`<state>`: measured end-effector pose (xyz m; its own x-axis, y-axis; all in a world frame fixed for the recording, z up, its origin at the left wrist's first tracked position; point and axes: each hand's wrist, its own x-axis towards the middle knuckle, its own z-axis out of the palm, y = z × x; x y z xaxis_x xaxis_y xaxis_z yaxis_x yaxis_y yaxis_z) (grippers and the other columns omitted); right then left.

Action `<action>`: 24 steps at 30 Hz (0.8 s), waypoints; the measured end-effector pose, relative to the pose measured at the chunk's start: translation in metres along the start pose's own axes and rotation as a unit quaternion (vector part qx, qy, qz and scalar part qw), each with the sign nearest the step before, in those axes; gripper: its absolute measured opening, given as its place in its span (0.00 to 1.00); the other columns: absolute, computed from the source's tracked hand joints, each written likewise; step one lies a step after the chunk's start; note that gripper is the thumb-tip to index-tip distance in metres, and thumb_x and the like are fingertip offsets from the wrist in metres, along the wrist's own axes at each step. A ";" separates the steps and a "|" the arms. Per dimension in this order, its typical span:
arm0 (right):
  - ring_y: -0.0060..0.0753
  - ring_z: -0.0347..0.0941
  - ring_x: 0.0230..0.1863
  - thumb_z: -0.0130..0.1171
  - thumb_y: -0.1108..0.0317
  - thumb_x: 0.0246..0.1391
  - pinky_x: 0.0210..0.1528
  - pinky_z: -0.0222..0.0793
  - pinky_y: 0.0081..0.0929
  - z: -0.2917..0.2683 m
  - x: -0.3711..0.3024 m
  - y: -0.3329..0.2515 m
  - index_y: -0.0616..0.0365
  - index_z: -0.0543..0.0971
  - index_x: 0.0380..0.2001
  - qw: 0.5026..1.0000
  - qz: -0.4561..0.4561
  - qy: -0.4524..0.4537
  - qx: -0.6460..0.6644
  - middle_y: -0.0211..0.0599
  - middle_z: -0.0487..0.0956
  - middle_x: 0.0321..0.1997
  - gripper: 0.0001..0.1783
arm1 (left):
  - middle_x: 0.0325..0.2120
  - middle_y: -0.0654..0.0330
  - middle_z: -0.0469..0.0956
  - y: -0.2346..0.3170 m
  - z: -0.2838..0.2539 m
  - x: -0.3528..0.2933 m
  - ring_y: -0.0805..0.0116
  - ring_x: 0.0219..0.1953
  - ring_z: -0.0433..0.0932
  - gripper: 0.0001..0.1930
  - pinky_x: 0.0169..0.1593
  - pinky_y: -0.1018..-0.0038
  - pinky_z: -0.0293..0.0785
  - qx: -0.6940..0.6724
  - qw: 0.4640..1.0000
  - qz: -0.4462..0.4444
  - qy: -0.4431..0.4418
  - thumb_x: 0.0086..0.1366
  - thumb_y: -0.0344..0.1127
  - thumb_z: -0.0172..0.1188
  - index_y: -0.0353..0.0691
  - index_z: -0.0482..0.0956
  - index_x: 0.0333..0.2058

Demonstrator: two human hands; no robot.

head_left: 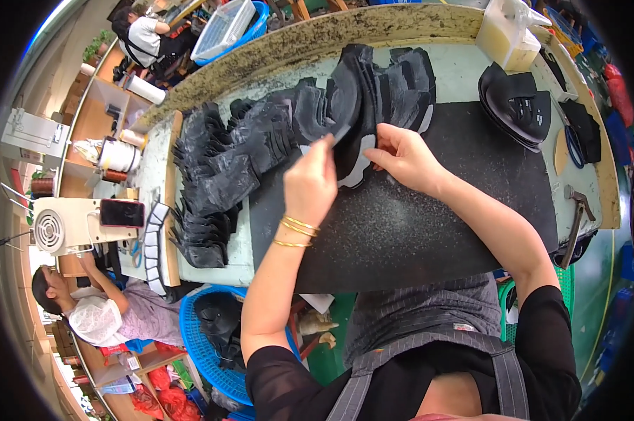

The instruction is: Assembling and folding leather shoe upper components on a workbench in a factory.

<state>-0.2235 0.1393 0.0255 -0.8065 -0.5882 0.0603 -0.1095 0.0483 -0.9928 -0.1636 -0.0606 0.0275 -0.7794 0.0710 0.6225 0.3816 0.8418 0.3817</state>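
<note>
The black fabric piece (346, 151) with a white underside lies at the far edge of the black mat (429, 210), at about 12 o'clock from the person, and it is best handled by pinning one edge flat while the other edge is pulled up slowly. The left hand (310, 184) pinches its upper edge between closed fingers; the right hand (403, 156) presses its right edge with bent fingers. It looks thin, limp and curved, just beside a fanned row of similar black pieces (261, 140) at 11 o'clock.

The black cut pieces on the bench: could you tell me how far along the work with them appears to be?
Done: unclear. In hand: left hand and right hand pinch a black-and-white piece on the dark mat. Left: overlapping rows of black pieces and a stack lie nearby.
</note>
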 end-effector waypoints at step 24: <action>0.16 0.68 0.34 0.56 0.62 0.66 0.36 0.71 0.27 0.000 0.027 -0.015 0.64 0.72 0.32 0.994 -0.067 0.085 0.025 0.27 0.75 0.27 0.15 | 0.36 0.53 0.83 0.037 -0.016 0.012 0.61 0.31 0.83 0.27 0.36 0.68 0.80 -0.119 0.971 -0.197 -0.064 0.57 0.29 0.61 0.35 0.70 0.57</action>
<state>-0.2438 0.1229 0.0419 -0.8734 -0.4418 0.2048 -0.1967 -0.0648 -0.9783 -0.1507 -0.0368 0.0605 -0.9379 -0.1519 0.3118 0.1338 0.6709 0.7294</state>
